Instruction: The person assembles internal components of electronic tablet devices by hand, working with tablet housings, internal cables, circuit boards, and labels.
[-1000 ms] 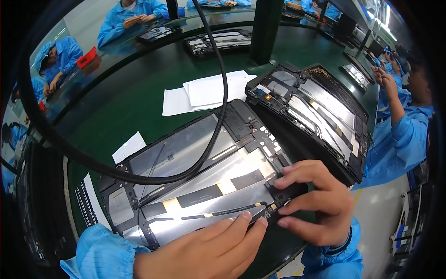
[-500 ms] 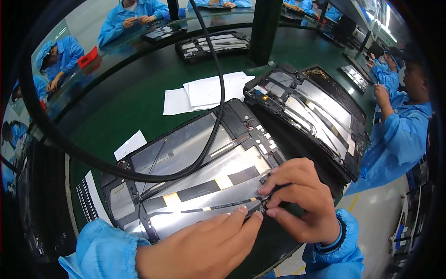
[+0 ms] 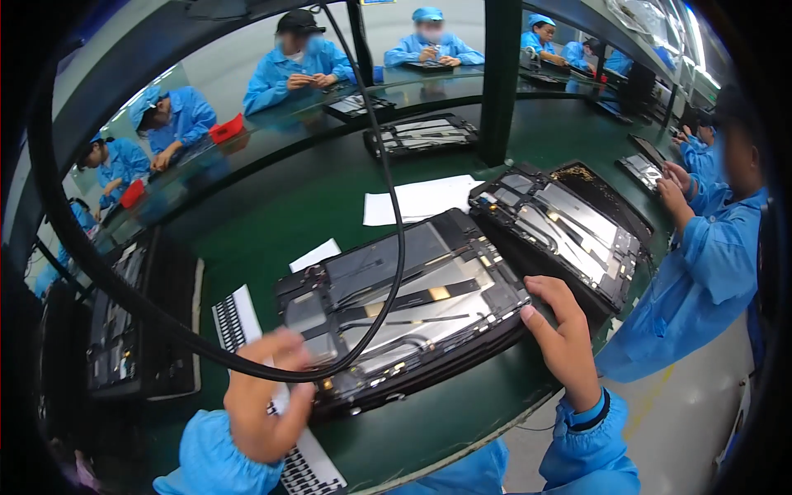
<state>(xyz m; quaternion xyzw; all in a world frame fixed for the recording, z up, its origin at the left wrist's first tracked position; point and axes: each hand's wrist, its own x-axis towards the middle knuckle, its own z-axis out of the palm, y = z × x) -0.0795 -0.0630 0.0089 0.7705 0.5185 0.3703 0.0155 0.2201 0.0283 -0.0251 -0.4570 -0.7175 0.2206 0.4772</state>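
An opened tablet (image 3: pixel 421 318), its silver battery plates, black flex cables and small circuit parts exposed, lies on top of a dark stack on the green bench. My right hand (image 3: pixel 565 334) grips its right corner, thumb and forefinger against the edge. Blurred by motion, my left hand (image 3: pixel 260 396) is by the left end, thumb and fingers apart and nothing seen in them. A thick black cable (image 3: pixel 272 373) loops in front of the tablet and passes close to the left hand. Under that hand runs a white strip with black markings (image 3: pixel 309 466).
Another opened tablet (image 3: pixel 569 231) rests on a black tray to the right. White sheets (image 3: pixel 421 200) lie behind. More open devices stand at the far back (image 3: pixel 425 136) and left (image 3: pixel 124 318). A dark post (image 3: pixel 499 91) rises behind. A co-worker (image 3: pixel 701 256) stands at right; others sit opposite.
My hands have parted: the left went from the tablet's lower right edge to its left end; the right stays at the right side, now on the corner. The view has shifted, showing more of the room.
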